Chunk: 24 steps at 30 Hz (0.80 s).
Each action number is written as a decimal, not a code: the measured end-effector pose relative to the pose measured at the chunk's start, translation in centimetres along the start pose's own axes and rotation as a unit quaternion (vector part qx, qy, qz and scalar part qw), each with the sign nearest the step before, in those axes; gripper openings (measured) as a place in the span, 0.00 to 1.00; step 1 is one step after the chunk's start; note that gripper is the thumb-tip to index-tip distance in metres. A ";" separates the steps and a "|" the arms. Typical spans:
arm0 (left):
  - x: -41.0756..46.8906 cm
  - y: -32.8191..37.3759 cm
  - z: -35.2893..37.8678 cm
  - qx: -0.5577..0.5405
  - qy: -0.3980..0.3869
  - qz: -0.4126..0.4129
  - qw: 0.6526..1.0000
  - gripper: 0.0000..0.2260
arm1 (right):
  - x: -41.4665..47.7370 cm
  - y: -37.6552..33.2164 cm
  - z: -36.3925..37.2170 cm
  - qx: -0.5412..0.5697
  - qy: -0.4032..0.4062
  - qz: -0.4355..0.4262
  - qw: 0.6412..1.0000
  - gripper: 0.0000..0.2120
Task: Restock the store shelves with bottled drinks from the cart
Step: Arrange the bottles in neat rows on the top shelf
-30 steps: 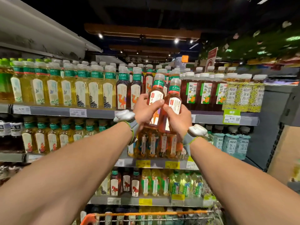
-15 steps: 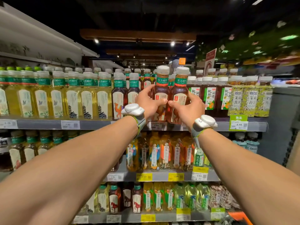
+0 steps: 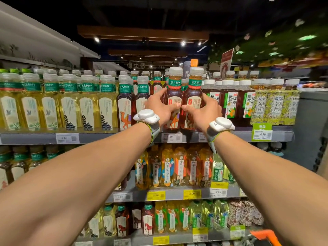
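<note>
Now both bottles are raised out of the earlier tilt and held upright at the front edge of the top shelf (image 3: 106,137), mid-span. The left hand (image 3: 159,109) is clamped round the left bottle (image 3: 174,91); the right bottle (image 3: 194,91) is gripped by the right hand (image 3: 204,112). The bottles touch. Placement is judged nearly done, release pending. Yellow teas (image 3: 67,107) are ranked leftward, a green price tag (image 3: 262,132) is at the right end, the cart handle (image 3: 264,235) lower right, spotlights (image 3: 96,39) overhead.

Dark ceiling (image 3: 159,11) overhead. Wooden beams (image 3: 142,35) at 12 o'clock, small spotlights (image 3: 96,39) lit. White fascia (image 3: 35,36) at 10 o'clock. Blurred green foliage decor (image 3: 284,45) at 2 o'clock, red sign (image 3: 226,58) at 1. Grey metal shelves (image 3: 106,137) span 9 to 3 o'clock.
</note>
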State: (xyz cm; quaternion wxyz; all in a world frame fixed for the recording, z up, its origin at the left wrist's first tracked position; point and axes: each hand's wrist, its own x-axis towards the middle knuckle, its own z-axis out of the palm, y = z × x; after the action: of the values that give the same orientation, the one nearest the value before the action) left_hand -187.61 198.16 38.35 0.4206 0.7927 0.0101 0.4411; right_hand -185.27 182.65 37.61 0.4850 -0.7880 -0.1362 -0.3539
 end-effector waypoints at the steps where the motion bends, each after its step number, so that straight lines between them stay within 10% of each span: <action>1: 0.2 -0.1 0.2 0.009 -0.002 -0.005 1.000 0.35 | 0.2 0.0 0.2 -0.006 0.001 0.000 1.000 0.25; 12: 0.5 -2.0 2.0 0.012 -0.010 -0.047 0.999 0.36 | 0.8 2.1 2.7 -0.056 0.004 0.030 0.998 0.42; 24: 0.3 -2.9 3.4 0.066 -0.026 -0.083 0.994 0.23 | 0.7 3.0 4.3 -0.149 0.045 0.011 0.988 0.28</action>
State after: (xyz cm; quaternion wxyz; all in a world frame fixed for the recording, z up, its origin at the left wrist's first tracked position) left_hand -184.00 197.84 35.70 0.4027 0.8261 0.0941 0.3827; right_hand -181.30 184.76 34.94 0.3718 -0.8362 -0.0514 -0.3999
